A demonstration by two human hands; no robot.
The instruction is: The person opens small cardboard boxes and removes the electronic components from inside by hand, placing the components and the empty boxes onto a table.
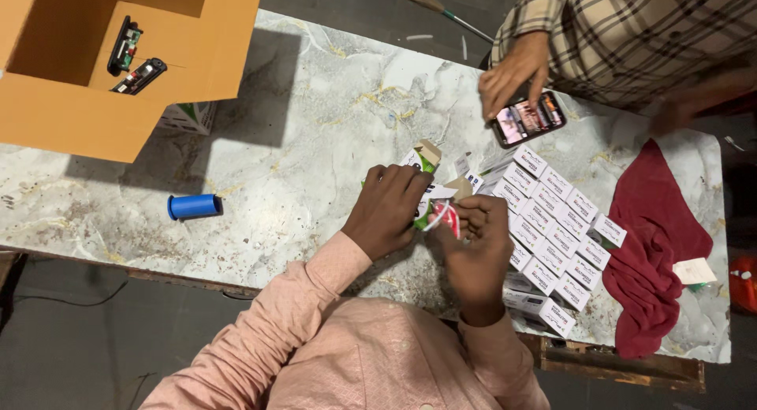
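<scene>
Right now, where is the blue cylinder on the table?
In the head view, the blue cylinder lies on its side on the marble table, left of the person's left hand and below the open cardboard box.

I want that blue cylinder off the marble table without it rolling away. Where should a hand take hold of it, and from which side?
The blue cylinder lies on its side on the marble table, long axis running left to right, with open space all around. Probably best to come from above and close the fingers across its curved middle, on the near and far sides; pushing sideways could set it rolling.
</scene>
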